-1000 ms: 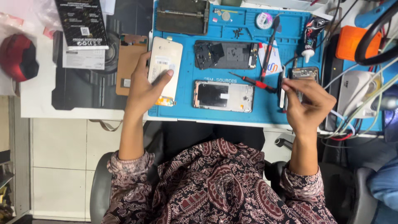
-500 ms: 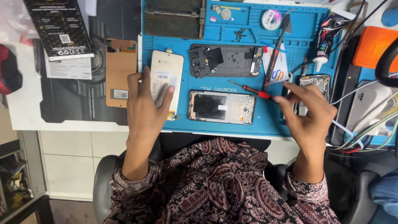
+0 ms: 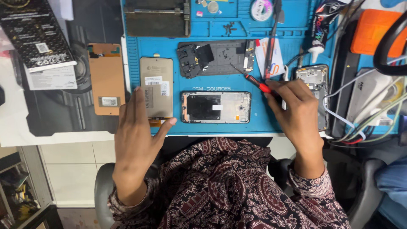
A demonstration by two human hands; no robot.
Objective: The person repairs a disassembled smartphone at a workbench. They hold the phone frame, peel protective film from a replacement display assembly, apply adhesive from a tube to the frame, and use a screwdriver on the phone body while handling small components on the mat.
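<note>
Both hands have drawn nearer since the earlier frame; the left hand point(image 3: 137, 129) has slid off the gold phone back point(image 3: 156, 87) and now rests at its near edge, fingers spread wide and holding nothing. Right hand point(image 3: 296, 108) lies curled over the red screwdriver point(image 3: 254, 82), gripping its handle, tip pointing far-left. Between the hands, a phone frame point(image 3: 216, 107) lies flat on the blue mat point(image 3: 254, 123) covering the bench. Farther off sits a dark circuit-board cover point(image 3: 216, 57), and to the right another opened phone point(image 3: 316, 80).
</note>
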